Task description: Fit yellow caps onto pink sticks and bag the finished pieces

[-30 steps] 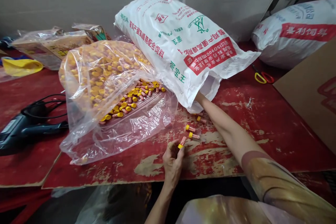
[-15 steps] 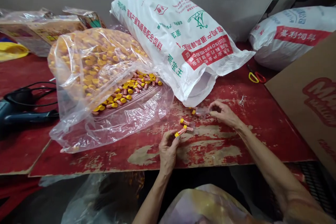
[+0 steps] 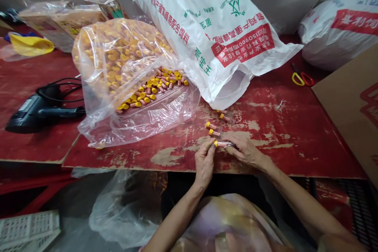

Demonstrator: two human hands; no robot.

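My left hand (image 3: 204,162) pinches the yellow cap end of a small tube (image 3: 221,144) with a red-and-white patterned body. At the tube's other end, my right hand (image 3: 246,151) is closed on a clear plastic sleeve (image 3: 228,144) that lies in line with the tube. Its fingers partly hide the sleeve's far end. Just beyond the hands, a second capped tube (image 3: 214,133) and a third one (image 3: 212,126) lie on the table, with clear plastic at their ends. More tubes (image 3: 225,118) rest by the mouth of the white sack (image 3: 227,47).
A clear bag (image 3: 138,132) full of yellow-capped tubes lies left of the sack. Further left is a dark heat gun (image 3: 32,112) with its cable. Scissors (image 3: 301,78) and a cardboard box (image 3: 348,82) are at the right on the worn red table (image 3: 295,126).
My right hand has come down and left from near the sack's mouth to meet the tube in my left hand. The tube there now lies in line with clear plastic. The view has shifted.
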